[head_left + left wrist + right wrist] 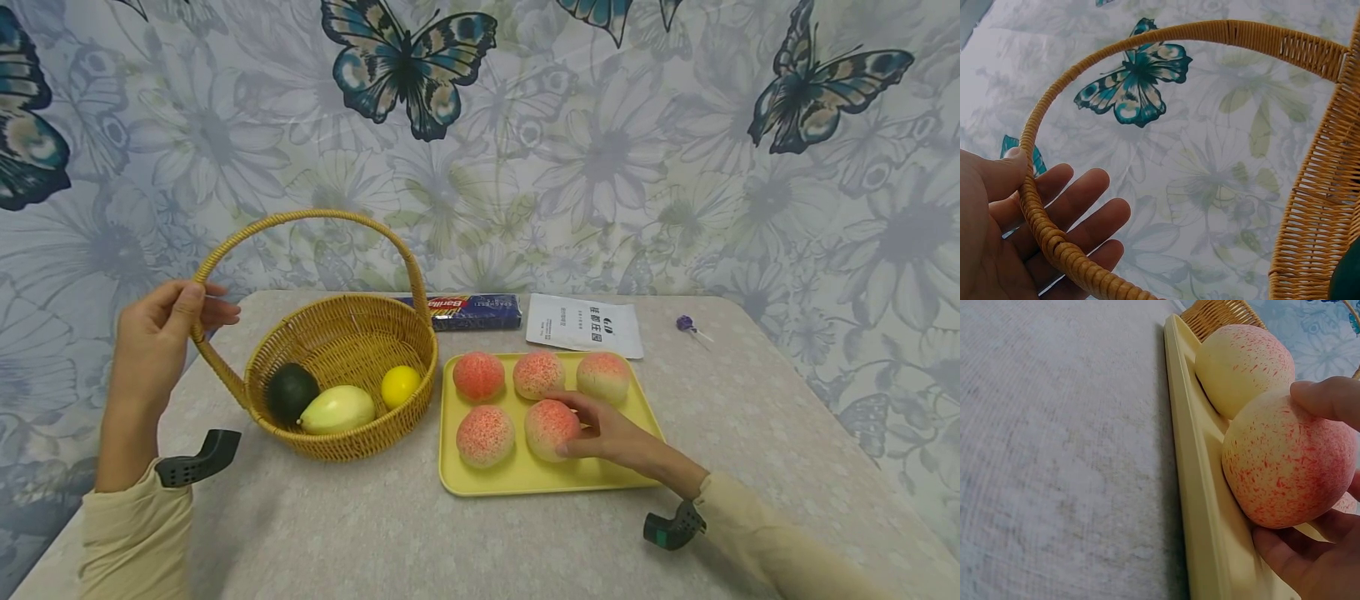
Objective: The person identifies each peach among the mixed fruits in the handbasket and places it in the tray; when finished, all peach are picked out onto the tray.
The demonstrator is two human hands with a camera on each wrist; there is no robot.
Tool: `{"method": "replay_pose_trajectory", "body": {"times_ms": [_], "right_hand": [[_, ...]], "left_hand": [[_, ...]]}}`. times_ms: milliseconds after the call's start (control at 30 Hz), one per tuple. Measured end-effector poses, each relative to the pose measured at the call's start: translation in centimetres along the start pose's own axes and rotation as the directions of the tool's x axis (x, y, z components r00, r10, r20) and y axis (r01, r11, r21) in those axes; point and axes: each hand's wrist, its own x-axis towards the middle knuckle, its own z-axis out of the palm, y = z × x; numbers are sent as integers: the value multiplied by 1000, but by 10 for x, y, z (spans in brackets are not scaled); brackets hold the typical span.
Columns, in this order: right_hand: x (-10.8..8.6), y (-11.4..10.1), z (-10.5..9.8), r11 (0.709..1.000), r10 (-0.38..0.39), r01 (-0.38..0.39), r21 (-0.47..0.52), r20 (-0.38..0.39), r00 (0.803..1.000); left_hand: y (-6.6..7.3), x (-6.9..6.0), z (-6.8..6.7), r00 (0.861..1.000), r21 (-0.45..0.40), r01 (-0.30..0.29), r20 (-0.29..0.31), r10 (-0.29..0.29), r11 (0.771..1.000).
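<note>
My left hand [159, 333] pinches the handle [1034, 206] of a wicker basket [352, 448] between thumb and index finger. The other fingers are spread loosely behind it. Inside the basket lie a dark green avocado-like fruit [292, 392], a pale yellow-green melon-like fruit [339, 409] and a yellow lemon-like fruit [400, 386]. My right hand [622, 435] holds a peach [1288, 462], thumb on one side and fingers on the other. That peach is at the front of a yellow tray [525, 482], beside another peach [485, 436]. Three more peaches [539, 374] form the tray's back row.
Behind the basket and tray lies a blue Barilla spaghetti box [476, 312]. A white printed packet [585, 325] is to its right. Farther right, a purple lollipop [686, 323] lies on the table [337, 533]. Butterfly-patterned cloth [525, 167] hangs behind the table.
</note>
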Motion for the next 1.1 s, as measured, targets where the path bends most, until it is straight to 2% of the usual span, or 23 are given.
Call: {"method": "replay_pose_trajectory", "body": {"times_ms": [533,833,1100], "right_hand": [[-1,1,0,1000,-5,5,30,5,1000],[0,2,3,997,5,-6,80,12,1000],[0,2,1,998,-1,1,66,7,1000]], "left_hand": [[1,0,-1,1000,3,8,5,-8,1000],[1,0,0,1000,8,11,2,-11,1000],[2,-1,-1,1000,11,15,3,-15,1000]]}}
